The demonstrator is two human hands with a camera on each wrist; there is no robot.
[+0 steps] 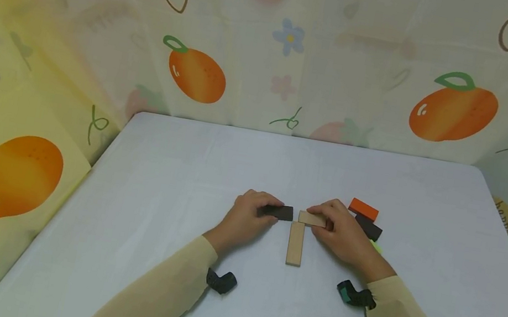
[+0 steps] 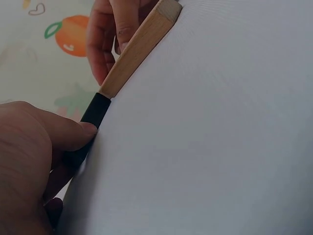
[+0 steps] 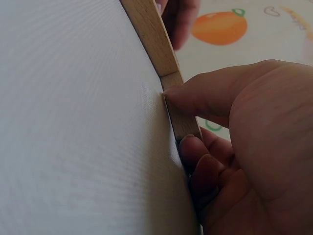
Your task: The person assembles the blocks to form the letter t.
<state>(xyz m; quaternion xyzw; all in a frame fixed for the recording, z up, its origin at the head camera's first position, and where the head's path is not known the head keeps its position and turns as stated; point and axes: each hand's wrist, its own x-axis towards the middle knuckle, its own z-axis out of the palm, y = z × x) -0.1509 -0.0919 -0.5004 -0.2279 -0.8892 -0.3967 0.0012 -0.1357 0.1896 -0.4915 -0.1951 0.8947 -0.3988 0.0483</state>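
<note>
A black block (image 1: pixel 283 212) lies on the white table, its left part pinched between thumb and fingers of my left hand (image 1: pixel 252 215). My right hand (image 1: pixel 341 233) pinches a light wooden block (image 1: pixel 309 218) lying sideways just right of the black one. Below the small space between these two, a second wooden block (image 1: pixel 295 244) lies lengthwise toward me, its far end close to both. In the left wrist view my thumb presses the side of the black block (image 2: pixel 97 112). The right wrist view has my thumb on the near side of the wooden block (image 3: pixel 183 122).
Right beside my right hand lie an orange block (image 1: pixel 364 209), another black block (image 1: pixel 368 227) and a partly hidden yellow-green piece (image 1: pixel 376 246). The white table (image 1: pixel 184 152) ends at a printed cloth backdrop (image 1: pixel 249 68). Each wrist wears a dark strap.
</note>
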